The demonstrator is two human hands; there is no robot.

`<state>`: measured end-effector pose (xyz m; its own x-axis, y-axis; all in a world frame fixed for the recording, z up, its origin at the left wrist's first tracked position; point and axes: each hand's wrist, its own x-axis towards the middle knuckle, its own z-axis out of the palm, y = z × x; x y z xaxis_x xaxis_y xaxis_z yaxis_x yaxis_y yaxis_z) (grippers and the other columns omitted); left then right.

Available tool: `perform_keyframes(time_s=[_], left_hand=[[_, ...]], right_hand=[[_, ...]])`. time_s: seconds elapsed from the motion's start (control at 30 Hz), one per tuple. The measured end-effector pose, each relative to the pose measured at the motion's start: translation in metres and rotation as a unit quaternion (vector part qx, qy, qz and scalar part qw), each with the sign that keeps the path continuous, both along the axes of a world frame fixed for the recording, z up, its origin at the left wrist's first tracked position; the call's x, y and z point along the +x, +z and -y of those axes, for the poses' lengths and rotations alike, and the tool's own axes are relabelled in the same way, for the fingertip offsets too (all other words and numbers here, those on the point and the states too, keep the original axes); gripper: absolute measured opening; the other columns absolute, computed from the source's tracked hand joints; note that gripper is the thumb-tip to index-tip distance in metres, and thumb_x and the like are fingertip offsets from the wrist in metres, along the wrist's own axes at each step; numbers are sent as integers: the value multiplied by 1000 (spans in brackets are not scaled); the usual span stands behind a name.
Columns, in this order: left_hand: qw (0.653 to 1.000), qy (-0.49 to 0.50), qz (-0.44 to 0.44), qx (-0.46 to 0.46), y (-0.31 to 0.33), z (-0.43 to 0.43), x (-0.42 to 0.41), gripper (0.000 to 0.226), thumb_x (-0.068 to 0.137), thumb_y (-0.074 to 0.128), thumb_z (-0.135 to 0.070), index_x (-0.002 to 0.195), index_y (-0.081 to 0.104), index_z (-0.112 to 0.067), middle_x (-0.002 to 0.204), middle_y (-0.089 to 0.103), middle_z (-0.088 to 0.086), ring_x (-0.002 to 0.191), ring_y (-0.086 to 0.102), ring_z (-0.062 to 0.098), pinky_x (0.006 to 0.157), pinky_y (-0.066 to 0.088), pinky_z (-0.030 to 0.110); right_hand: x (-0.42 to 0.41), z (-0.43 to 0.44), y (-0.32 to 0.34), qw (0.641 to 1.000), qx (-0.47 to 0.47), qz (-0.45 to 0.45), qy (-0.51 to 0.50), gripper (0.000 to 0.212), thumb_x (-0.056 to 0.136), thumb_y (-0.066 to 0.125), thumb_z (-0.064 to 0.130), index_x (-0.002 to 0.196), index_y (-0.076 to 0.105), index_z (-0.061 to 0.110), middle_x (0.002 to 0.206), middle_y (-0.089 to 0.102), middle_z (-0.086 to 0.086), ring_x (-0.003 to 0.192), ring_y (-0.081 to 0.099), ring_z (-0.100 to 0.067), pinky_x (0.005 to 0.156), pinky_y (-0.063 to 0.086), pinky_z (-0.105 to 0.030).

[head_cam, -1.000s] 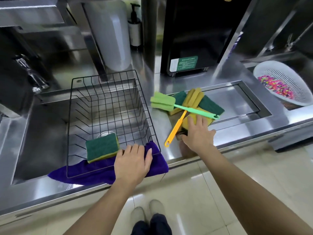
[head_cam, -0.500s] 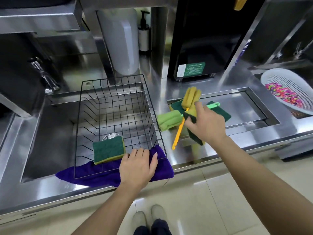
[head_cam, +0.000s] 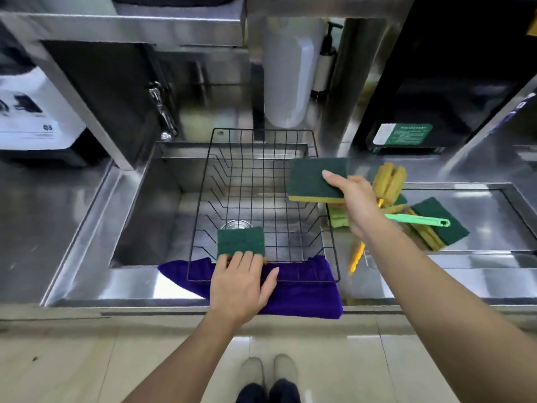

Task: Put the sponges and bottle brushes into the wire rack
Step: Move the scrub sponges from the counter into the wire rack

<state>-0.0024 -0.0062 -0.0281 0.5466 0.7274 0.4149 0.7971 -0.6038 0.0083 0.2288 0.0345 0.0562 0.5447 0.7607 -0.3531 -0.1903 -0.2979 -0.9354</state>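
Note:
A black wire rack sits over the steel sink, its front on a purple cloth. One green-and-yellow sponge lies inside it at the front. My left hand rests flat on the rack's front rim and the cloth, fingers apart, touching that sponge's near edge. My right hand holds a second green-and-yellow sponge in the air over the rack's right rim. Right of the rack lie a green bottle brush, a yellow bottle brush with an orange handle, and more sponges.
The sink basin drops below the rack, with a faucet at the back left. A white cylinder and a pump bottle stand behind. A black appliance sits at the back right. A recessed steel tray holds the pile.
My right hand lifted a sponge off the pile and carried it left over the rack's right rim. My left hand slid left along the front rim, next to the sponge inside.

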Motion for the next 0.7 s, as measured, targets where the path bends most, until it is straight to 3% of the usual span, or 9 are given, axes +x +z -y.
perform_keyframes(time_s=[0.07, 0.13, 0.2, 0.27, 0.4, 0.5, 0.57, 0.7], left_hand=[[1000, 15, 5, -14, 0, -3, -14, 42, 93, 39, -43, 73, 57, -10, 67, 58, 5, 63, 54, 25, 63, 44, 38], [1000, 15, 1, -19, 0, -7, -24, 42, 93, 38, -42, 76, 58, -10, 73, 61, 6, 70, 56, 25, 66, 45, 38], [1000, -2, -15, -5, -3, -9, -28, 40, 94, 38, -41, 80, 61, -11, 80, 64, 6, 78, 59, 25, 71, 46, 38], [1000, -12, -22, -5, -4, -8, -31, 39, 94, 39, -40, 82, 63, -11, 84, 66, 6, 81, 60, 25, 72, 47, 37], [1000, 7, -8, 3, -12, -13, -37, 38, 94, 41, -38, 78, 63, -12, 79, 65, 4, 74, 59, 24, 67, 46, 34], [1000, -5, -11, 10, -8, -10, -34, 37, 93, 42, -37, 74, 63, -12, 75, 64, 3, 70, 58, 23, 62, 46, 33], [1000, -11, -9, 20, -10, -10, -31, 37, 93, 42, -37, 72, 62, -13, 73, 63, 3, 68, 57, 23, 61, 46, 32], [999, -25, -2, 36, -9, -8, -28, 39, 94, 40, -35, 69, 61, -13, 70, 61, 2, 67, 57, 23, 61, 46, 31]], right_hand=[[-18, -14, -7, 999, -1, -24, 27, 29, 76, 72, 26, 96, 57, 11, 98, 68, -5, 95, 63, -24, 91, 48, -40], [-37, -29, -13, 997, -11, -57, 60, 42, 78, 71, 22, 113, 55, 4, 113, 67, -12, 102, 62, -26, 90, 50, -39], [-53, -43, -21, 993, -21, -62, 101, 46, 80, 70, 18, 119, 53, 1, 119, 64, -15, 100, 62, -25, 75, 53, -35], [-67, -55, -34, 992, -37, -48, 109, 50, 79, 71, 18, 121, 49, 1, 119, 62, -16, 102, 62, -27, 71, 55, -38], [-97, -77, -62, 983, -96, 43, 147, 58, 76, 75, 22, 115, 38, -1, 116, 57, -15, 105, 60, -30, 89, 52, -50], [-96, -75, -73, 971, -100, 103, 192, 50, 76, 74, 19, 102, 33, 9, 112, 56, -11, 105, 58, -29, 93, 49, -48], [-93, -76, -80, 961, -107, 119, 226, 48, 76, 74, 17, 101, 33, 12, 114, 58, -12, 103, 58, -25, 90, 49, -40], [-86, -72, -81, 938, -114, 191, 265, 42, 75, 75, 23, 97, 40, 14, 95, 57, 1, 88, 54, -16, 73, 40, -28]])
